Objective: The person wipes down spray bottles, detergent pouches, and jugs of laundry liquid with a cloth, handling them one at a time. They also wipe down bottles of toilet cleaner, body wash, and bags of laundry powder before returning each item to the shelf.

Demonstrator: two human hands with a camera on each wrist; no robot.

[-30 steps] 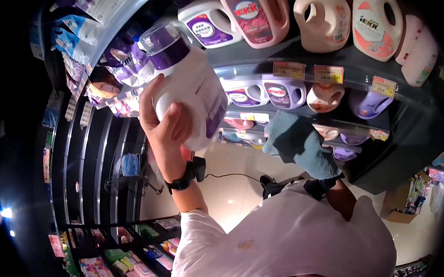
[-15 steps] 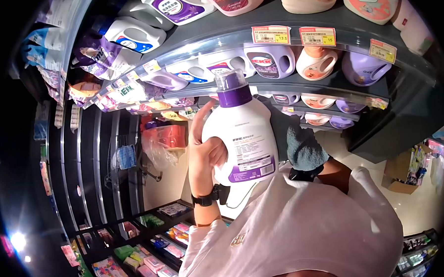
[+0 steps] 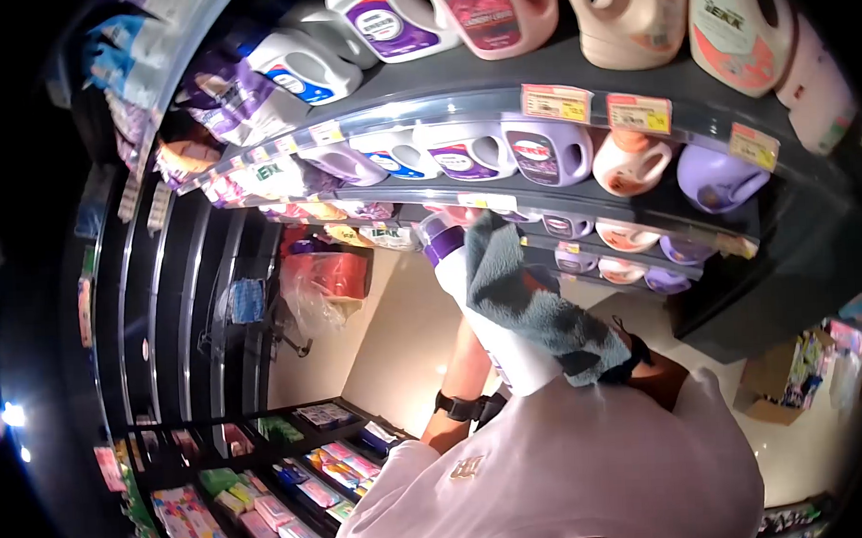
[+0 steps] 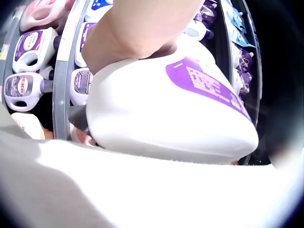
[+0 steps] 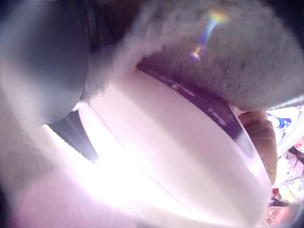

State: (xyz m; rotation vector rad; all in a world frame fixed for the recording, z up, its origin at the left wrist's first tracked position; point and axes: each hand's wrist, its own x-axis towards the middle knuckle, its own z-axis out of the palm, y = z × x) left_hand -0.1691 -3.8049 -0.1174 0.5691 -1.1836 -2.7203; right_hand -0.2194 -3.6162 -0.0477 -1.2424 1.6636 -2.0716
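Note:
A white laundry detergent bottle with a purple cap leans in front of the chest, its cap pointing up and away to the left. My left hand grips it at the handle side; in the head view that hand is behind the bottle, and its fingers show in the right wrist view. A blue-grey fluffy mitt covers my right hand, which lies along the bottle. In the right wrist view the mitt rests over the purple label. The fingers inside it are hidden.
Curved shelves with several detergent bottles and price tags stand ahead. Lower left are racks with packets. A red bag lies on the floor beyond the left arm; an open cardboard box stands at right.
The bottle came down from upper left to the chest, turning from label-front to edge-on. My right mitt moved from apart, to behind the bottle, to lying along its near side.

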